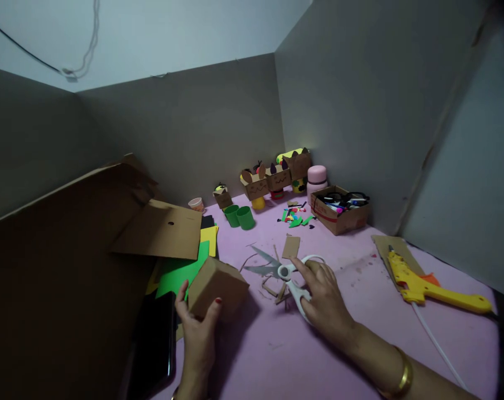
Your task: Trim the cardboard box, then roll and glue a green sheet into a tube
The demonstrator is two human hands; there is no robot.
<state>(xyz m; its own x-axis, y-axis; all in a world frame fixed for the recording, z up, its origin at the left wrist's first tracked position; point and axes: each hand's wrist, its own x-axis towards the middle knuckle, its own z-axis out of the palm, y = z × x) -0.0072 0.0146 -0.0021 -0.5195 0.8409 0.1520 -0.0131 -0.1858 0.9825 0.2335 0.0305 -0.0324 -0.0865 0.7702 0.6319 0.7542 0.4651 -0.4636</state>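
Observation:
My left hand (199,328) grips a small brown cardboard box (217,286) by its near side, thumb on the face toward me. In my right hand (327,297) is a pair of scissors (284,271) with white handles, its blades spread apart and pointing left above the table. The blade tips stay a little clear of the box. Beneath and beyond the scissors lie a small cardboard rectangle (291,247) and several thin cardboard strips (272,288).
A yellow glue gun (435,289) rests on cardboard at the right. Behind stand a supply box (339,214), a pink bottle (317,183), green cups (245,218) and cardboard animal figures (255,189). A phone (154,344), coloured sheets (183,272) and large cardboard (164,228) occupy the left.

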